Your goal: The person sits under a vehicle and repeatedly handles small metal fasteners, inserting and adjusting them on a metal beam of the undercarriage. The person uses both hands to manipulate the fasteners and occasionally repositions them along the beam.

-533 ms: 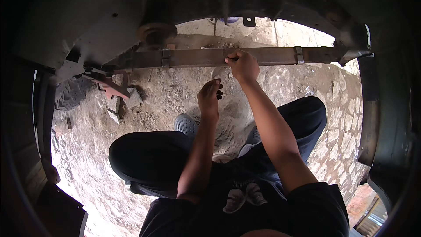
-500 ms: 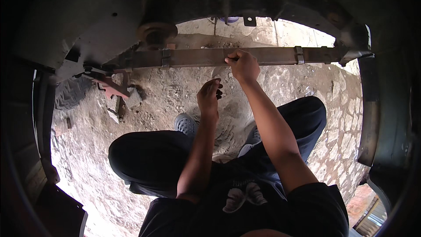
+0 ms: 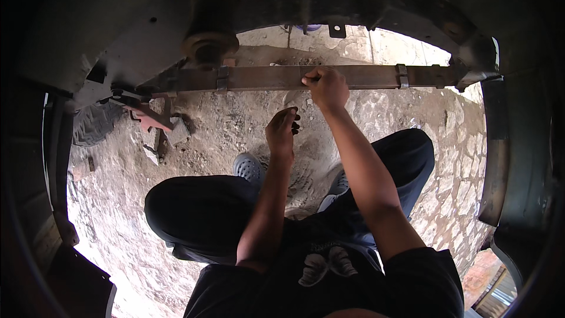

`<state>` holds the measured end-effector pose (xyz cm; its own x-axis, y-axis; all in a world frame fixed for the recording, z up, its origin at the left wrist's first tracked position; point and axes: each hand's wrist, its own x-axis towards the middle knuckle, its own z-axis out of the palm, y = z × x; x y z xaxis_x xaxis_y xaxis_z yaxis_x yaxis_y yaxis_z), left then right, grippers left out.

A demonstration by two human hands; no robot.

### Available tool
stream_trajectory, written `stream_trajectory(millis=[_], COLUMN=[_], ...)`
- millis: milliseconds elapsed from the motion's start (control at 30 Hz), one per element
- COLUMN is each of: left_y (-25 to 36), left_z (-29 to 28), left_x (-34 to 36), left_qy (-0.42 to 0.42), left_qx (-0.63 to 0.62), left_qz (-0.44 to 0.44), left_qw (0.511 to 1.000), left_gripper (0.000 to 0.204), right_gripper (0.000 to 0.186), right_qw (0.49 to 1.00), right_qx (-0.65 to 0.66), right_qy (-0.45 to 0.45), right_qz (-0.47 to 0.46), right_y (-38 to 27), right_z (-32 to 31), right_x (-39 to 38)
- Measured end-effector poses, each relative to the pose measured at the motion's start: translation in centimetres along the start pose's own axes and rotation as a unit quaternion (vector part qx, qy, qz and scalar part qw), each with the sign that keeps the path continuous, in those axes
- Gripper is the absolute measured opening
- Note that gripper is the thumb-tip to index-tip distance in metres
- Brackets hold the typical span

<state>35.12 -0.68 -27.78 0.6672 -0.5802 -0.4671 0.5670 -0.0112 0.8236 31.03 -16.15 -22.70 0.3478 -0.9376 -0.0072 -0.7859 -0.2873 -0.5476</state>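
Note:
A long brown leaf spring [image 3: 265,78], bound by metal clips [image 3: 222,78], runs across in front of me from left to right. Against its middle rests my right hand [image 3: 329,89], its fingers curled and the thumb pressed to the index finger. Whatever may be in that pinch is too small or hidden to make out. Lower and to the left, apart from the spring, my left hand [image 3: 281,129] is held up with its fingers bent in toward the thumb. I cannot tell what, if anything, it holds.
Dark vehicle bodywork arches overhead and down both sides. A round dark mount [image 3: 209,44] hangs above the spring. At the left are a reddish metal stand [image 3: 150,116], broken blocks [image 3: 176,131] and a tyre [image 3: 94,123]. My grey clogs [image 3: 249,168] stand on the rough stone ground [image 3: 118,206].

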Motion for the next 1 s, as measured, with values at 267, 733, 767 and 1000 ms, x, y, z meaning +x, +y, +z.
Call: stream_trajectory(millis=[267,733,767,1000], left_y=[0.3,-0.2,-0.1,-0.7], left_z=[0.1,0.1,0.0,0.4], left_x=[-0.7,0.2,0.4,0.5], left_qy=[-0.017,-0.012,-0.001,0.003], left_qx=[-0.010,0.101,0.099,0.017], left_qz=[-0.022,0.082,0.075,0.030], left_qw=[1.000,0.992,0.992,0.999], left_gripper=[0.031,0.033,0.033,0.022], right_gripper=[0.019,0.017,0.017,0.021], right_qw=[0.999,0.998,0.998,0.976], right_qx=[0.004,-0.017,-0.009,0.207], right_qy=[-0.024,0.052,0.050,0.069], right_qz=[0.041,-0.019,-0.037,-0.011], right_y=[-1.2,-0.2,-0.1,4.5], right_z=[-0.4,1.0,0.7,2.1], right_x=[1.8,-0.1,-0.8,-9.6])
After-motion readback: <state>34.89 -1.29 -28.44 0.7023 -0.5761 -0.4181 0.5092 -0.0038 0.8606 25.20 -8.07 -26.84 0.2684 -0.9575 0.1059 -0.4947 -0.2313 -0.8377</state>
